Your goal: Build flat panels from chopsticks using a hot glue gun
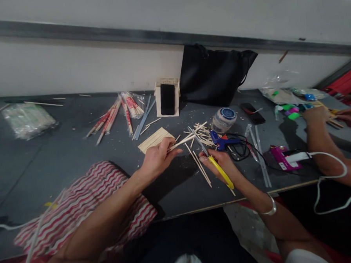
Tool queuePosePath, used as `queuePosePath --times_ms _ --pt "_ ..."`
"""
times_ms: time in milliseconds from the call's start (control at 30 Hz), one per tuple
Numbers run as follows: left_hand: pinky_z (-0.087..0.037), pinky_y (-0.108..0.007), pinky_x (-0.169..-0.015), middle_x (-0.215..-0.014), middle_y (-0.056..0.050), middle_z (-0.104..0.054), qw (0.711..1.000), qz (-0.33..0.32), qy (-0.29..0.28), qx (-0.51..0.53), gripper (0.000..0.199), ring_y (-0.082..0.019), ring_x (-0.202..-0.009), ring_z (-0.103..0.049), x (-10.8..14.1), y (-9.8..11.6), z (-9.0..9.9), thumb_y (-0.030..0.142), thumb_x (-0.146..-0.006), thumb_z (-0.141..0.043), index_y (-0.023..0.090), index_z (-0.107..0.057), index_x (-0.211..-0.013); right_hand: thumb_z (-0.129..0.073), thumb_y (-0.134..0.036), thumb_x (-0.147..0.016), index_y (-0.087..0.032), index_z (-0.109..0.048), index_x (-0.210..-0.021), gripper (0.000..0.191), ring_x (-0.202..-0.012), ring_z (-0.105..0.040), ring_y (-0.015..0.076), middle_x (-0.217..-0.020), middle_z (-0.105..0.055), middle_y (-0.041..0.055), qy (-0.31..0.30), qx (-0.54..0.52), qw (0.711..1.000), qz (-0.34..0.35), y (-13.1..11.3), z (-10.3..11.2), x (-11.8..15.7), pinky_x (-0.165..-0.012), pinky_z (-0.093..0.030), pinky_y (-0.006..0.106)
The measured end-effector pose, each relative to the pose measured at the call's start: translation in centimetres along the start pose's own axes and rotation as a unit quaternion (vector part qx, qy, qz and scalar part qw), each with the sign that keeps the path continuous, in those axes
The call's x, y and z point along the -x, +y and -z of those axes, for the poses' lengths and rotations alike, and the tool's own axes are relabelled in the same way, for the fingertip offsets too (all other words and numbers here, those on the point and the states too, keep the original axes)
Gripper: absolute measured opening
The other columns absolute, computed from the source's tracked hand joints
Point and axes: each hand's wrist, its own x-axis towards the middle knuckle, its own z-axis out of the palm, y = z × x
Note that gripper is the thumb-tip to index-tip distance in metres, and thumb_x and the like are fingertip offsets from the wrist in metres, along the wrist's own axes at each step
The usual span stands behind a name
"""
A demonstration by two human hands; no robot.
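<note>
Thin wooden sticks are pinched in my left hand, pointing up and to the right. My right hand is wrapped round yellow-handled scissors, whose blades cross the sticks near their far ends. I cannot tell whether the blades touch them. Just behind my left hand lies a flat panel of sticks side by side. Loose sticks lie on the table between my hands, and a pile of short cut pieces sits beyond the scissors.
A blue glue gun with a black cord and a lidded jar stand right of the pile. A phone leans on a stick stand. Wrapped chopsticks lie left; striped cloth is in front. A co-worker's arm reaches in at right.
</note>
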Motion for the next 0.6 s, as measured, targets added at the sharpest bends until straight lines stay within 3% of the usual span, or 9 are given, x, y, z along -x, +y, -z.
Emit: queuePosePath --times_ms 167,367,600 --pt "-0.037 -0.025 -0.065 -0.072 -0.001 -0.063 0.999 -0.028 0.005 0.019 0.008 -0.018 -0.067 -0.058 -0.17 -0.14 0.04 0.027 -0.084 -0.068 0.025 -0.063 -0.078 -0.061 -0.057 -0.086 -0.019 -0.068 -0.081 0.039 -0.053 -0.053 0.0134 -0.061 -0.060 -0.0003 -0.010 -0.008 1.000 -0.017 -0.16 -0.13 0.09 -0.051 -0.043 0.024" --pt "-0.031 -0.025 -0.057 -0.057 0.003 -0.050 0.998 -0.061 0.007 0.034 0.017 -0.013 -0.052 -0.042 -0.07 0.02 0.09 0.029 -0.086 -0.061 0.023 -0.060 -0.071 -0.064 -0.059 -0.082 -0.018 -0.067 -0.085 0.041 -0.053 -0.052 0.0124 -0.063 -0.059 -0.0009 -0.022 -0.051 0.997 -0.047 0.02 -0.56 0.23 -0.051 -0.042 0.023" --pt "-0.030 -0.023 -0.053 -0.055 0.005 -0.039 0.996 -0.060 -0.005 0.068 0.029 -0.011 -0.052 -0.035 0.02 0.59 0.01 0.037 -0.089 -0.054 0.021 -0.049 -0.064 -0.060 -0.050 -0.088 -0.020 -0.062 -0.076 0.033 -0.055 -0.055 0.0119 -0.066 -0.064 -0.0006 -0.002 -0.005 1.000 0.000 0.33 -0.34 0.94 -0.056 -0.044 0.023"
